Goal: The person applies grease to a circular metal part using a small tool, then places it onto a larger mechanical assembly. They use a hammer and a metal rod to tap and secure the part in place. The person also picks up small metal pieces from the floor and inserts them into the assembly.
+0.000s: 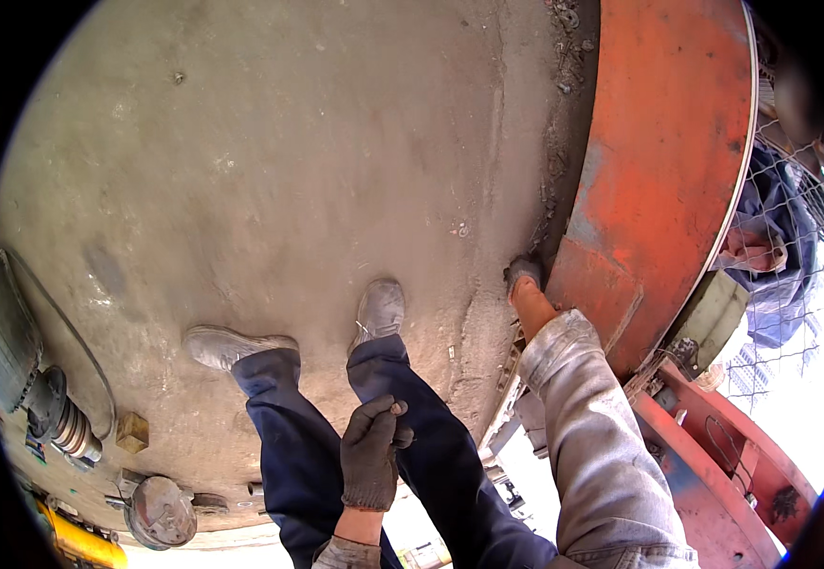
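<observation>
My left hand (370,453), in a dark knit glove, is held in front of my legs with its fingers curled in. A small pale round spot shows at the fingertips; I cannot make out whether it is a bare fingertip or a held thing. My right arm, in a worn light grey sleeve, reaches forward to the right. At its end my gloved right hand (523,271) is beside the lower edge of a large orange metal panel (654,180). Its fingers are mostly hidden, so their grip and any contact cannot be told.
Dusty concrete floor (289,161) lies ahead, with rubble along the panel's foot. At left are a black cylindrical part with a coiled end (75,427), a cable, a wooden block (132,431) and a round metal disc (161,512). Red metal beams (715,474) and wire mesh (782,237) stand at right.
</observation>
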A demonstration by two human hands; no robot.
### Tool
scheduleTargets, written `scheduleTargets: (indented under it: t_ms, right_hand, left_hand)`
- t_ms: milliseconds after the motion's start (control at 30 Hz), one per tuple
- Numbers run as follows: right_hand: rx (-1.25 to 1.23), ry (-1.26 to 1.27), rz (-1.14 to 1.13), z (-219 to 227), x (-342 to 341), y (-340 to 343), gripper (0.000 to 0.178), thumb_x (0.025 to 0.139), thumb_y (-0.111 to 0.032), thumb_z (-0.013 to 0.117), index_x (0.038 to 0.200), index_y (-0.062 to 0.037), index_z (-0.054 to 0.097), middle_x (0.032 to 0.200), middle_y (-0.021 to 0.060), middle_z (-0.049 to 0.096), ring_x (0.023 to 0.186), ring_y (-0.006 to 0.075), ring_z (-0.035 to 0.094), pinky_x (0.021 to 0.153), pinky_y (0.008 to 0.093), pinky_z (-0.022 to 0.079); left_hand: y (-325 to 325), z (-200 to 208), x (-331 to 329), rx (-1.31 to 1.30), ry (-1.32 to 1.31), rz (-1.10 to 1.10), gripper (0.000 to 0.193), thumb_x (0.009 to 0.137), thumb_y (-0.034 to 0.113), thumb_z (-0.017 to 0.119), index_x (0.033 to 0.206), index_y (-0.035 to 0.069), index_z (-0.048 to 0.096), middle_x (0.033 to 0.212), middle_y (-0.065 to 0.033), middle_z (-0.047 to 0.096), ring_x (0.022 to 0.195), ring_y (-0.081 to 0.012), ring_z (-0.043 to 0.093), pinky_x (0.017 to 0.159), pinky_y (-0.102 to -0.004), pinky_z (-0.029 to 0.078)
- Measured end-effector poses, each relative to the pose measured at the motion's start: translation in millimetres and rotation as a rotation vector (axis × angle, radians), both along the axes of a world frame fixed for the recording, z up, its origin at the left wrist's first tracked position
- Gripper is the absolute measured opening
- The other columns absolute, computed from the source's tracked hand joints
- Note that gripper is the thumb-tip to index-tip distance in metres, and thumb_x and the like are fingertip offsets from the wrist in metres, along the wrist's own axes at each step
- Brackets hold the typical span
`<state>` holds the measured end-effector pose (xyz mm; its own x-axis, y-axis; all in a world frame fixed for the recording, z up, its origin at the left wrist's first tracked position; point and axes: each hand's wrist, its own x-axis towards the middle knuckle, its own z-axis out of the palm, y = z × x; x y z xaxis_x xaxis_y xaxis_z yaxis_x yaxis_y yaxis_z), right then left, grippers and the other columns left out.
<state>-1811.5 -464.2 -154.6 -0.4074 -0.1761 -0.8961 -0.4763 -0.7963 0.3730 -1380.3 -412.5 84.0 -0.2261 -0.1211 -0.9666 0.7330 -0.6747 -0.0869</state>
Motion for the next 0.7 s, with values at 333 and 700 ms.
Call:
scheduleTargets:
  t_ms: [333,700]
  right_hand:
    - [-1.674,-0.468,-1.533,31,53,0,0.020,0.098,-0.015,0.068,0.118,-0.0127,0.068,0.107,0.0021,0.062,0.093,0.0155,0.057,0.079,0.0346,0.049]
    - [-0.023,-1.305,-1.742,312,292,-67,0.014,0.096,-0.003,0.076,0.108,-0.0069,0.070,0.079,-0.0018,0.065,0.067,0.0055,0.057,0.060,0.0247,0.050]
  left_hand:
    - [-8,6,-1,-0.029,0.022,-0.003,0.020,0.105,0.008,0.062,0.123,0.001,0.067,0.113,-0.0119,0.073,0.077,-0.0154,0.070,0.071,-0.0311,0.058]
    - [-21,60,53,-0.330,0.010,0.131,0.020,0.104,0.024,0.068,0.109,0.005,0.069,0.092,-0.0011,0.067,0.074,-0.0092,0.061,0.070,-0.0253,0.052]
